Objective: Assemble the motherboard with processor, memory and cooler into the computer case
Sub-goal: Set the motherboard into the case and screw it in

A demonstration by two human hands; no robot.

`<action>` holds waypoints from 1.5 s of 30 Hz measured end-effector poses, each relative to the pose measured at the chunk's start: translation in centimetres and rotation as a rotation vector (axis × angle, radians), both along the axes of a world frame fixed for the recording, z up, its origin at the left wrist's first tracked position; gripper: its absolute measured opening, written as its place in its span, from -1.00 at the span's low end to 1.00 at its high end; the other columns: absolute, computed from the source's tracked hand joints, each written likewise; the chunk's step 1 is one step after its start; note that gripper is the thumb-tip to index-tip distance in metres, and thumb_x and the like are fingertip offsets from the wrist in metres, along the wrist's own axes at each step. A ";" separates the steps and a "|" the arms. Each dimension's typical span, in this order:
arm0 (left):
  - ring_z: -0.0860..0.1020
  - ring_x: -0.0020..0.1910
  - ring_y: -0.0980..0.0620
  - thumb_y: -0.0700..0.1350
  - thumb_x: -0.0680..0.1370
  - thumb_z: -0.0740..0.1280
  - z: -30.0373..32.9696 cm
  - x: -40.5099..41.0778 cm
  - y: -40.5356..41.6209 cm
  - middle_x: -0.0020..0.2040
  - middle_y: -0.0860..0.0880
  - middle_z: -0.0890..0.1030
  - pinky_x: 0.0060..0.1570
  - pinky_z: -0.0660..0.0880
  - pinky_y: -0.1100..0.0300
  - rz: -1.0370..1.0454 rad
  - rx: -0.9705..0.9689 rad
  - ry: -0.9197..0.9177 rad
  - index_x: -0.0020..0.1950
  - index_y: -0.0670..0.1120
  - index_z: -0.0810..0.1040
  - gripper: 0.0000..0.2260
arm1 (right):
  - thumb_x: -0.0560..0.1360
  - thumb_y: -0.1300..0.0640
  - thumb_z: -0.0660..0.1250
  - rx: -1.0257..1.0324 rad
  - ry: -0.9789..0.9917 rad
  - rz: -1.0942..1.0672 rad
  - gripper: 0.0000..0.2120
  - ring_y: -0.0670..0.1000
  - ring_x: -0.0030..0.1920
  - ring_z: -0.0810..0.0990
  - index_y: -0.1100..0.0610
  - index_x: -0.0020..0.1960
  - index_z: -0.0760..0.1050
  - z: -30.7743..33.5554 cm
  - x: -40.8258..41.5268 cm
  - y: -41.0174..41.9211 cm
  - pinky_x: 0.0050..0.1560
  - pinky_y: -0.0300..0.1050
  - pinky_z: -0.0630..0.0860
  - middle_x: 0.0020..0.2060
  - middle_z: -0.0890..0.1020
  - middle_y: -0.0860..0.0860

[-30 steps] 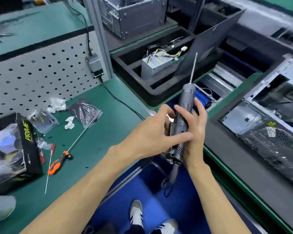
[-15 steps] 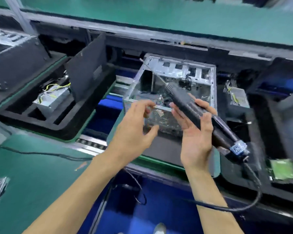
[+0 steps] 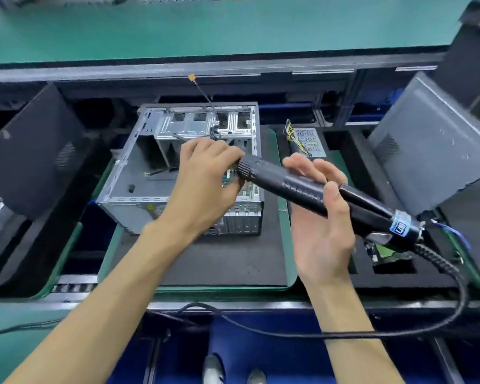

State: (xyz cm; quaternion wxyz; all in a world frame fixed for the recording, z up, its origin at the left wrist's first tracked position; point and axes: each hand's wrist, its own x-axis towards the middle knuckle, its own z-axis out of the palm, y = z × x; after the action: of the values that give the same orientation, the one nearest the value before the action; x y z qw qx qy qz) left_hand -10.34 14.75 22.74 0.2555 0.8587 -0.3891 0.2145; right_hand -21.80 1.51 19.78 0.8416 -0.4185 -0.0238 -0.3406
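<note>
At the centre of the frame an open computer case [image 3: 139, 173] lies on its side on a dark foam pad [image 3: 205, 259], its silver drive cage toward the top and its rear slot panel toward the bottom right. A sliver of green motherboard [image 3: 227, 177] shows inside the case, mostly hidden behind the left hand [image 3: 205, 184]. That hand reaches in from the lower left and its curled fingers pinch the front end of an electric screwdriver [image 3: 302, 187] — just where the ribbed collar meets the bit, whose thin shaft pokes out past the fingers toward the drive cage. The right hand [image 3: 322, 225] sits at centre right, palm up, cradling the black barrel of the tool; the thumb lies over the top of the barrel and the fingers curve up behind it, a loose hold rather than a tight fist. The screwdriver slants from centre down to the right, and its black cable [image 3: 399, 332] loops from the tail end across the bottom of the frame. To the right of the case a power supply [image 3: 308, 141] with yellow wires rests in a foam slot — beyond it, at the far right, stands a grey side panel [image 3: 432, 151]. A dark panel [image 3: 31, 159] leans at the left. A green surface [image 3: 205, 29] runs across the top.
</note>
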 end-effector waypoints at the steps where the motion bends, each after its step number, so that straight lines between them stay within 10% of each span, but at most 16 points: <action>1: 0.49 0.02 -0.04 -0.14 0.46 0.35 0.1 0.3 -0.8 -0.07 0.05 0.61 0.21 0.14 0.19 -0.016 -0.018 0.014 0.02 -0.06 0.60 -0.84 | 0.54 -0.02 0.41 0.046 -0.017 -0.010 -0.62 0.22 0.31 0.49 0.17 0.23 0.41 0.2 0.2 -0.7 0.43 0.18 0.36 0.16 0.60 0.23; 11: 0.49 0.21 0.06 -0.14 0.57 0.37 0.1 5.4 -5.2 0.15 0.06 0.59 0.34 0.35 0.03 -0.336 -0.030 0.306 0.21 -0.05 0.57 -0.78 | 0.54 0.17 0.35 0.208 -0.111 -0.309 -0.89 0.18 0.07 0.55 0.14 -0.01 0.42 2.5 3.2 -7.9 0.47 0.16 0.37 -0.22 0.57 0.09; 17: 0.54 0.02 0.16 -0.23 0.57 0.31 -1.2 6.4 -7.2 -0.01 0.09 0.60 0.12 0.47 0.19 -0.495 -0.109 0.438 0.10 -0.05 0.58 -0.85 | 0.53 0.09 0.39 0.234 -0.110 -0.480 -0.58 0.01 -0.21 0.52 0.18 0.19 0.21 3.7 4.5 -10.3 0.13 0.01 0.46 -0.27 0.55 0.00; 23: 0.56 -0.14 0.13 -0.28 0.54 0.27 -2.5 5.3 -10.0 -0.13 0.16 0.61 -0.05 0.52 0.19 -0.614 -0.052 0.579 -0.02 -0.04 0.62 -0.81 | 0.64 0.13 0.30 0.291 -0.057 -0.674 -0.91 -0.05 -0.26 0.46 0.04 0.02 0.38 2.7 1.8 -11.4 0.04 -0.05 0.42 -0.33 0.45 -0.08; 32: 0.50 -0.27 0.18 -0.18 0.54 0.22 -8.7 0.3 -14.9 -0.31 0.20 0.52 -0.20 0.38 0.21 -0.556 0.373 0.670 -0.01 0.05 0.58 -0.81 | 0.64 0.12 0.29 0.261 0.013 -0.775 -0.85 -0.06 -0.24 0.44 -0.03 -0.09 0.40 -0.2 -2.9 -14.1 0.08 -0.07 0.44 -0.33 0.43 -0.11; 45: 0.58 0.07 -0.15 -0.26 0.49 0.28 -18.7 1.9 -20.9 0.06 -0.01 0.64 0.01 0.46 0.06 -0.098 0.531 0.666 0.17 -0.02 0.52 -0.71 | 0.62 0.20 0.25 0.379 0.102 -0.747 -0.84 -0.03 -0.25 0.44 0.04 -0.12 0.40 -7.4 -5.0 -20.8 0.05 -0.06 0.47 -0.34 0.43 -0.05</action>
State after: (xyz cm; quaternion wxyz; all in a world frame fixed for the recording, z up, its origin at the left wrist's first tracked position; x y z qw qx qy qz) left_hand -8.41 -6.10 4.05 0.1471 0.8974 -0.3677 -0.1944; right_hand -26.78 -19.26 12.40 0.7225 -0.2526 0.2343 -0.5994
